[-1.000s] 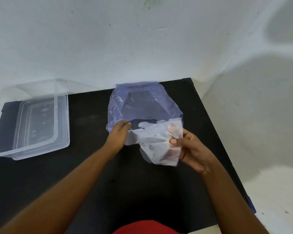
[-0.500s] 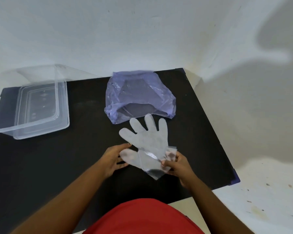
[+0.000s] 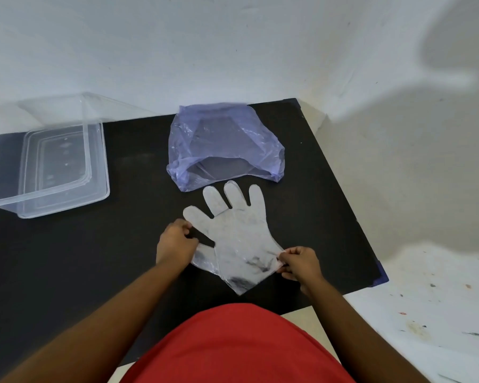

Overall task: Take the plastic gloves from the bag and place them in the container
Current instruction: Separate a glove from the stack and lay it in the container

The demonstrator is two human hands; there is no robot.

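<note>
A clear plastic glove lies spread flat on the black table, fingers pointing away from me. My left hand pinches its thumb side. My right hand pinches the cuff's right corner. A second film layer shows at the cuff. The translucent purple bag sits just beyond the glove's fingertips, mouth open toward me. The clear rectangular container stands at the far left with no gloves inside.
White walls close in behind and to the right of the table. The table's right edge and near right corner lie close to my right hand. My red shirt fills the bottom of the view.
The glove came out of the bag bunched in both hands, then was drawn toward me and laid out flat. Both hands have stayed on it.
</note>
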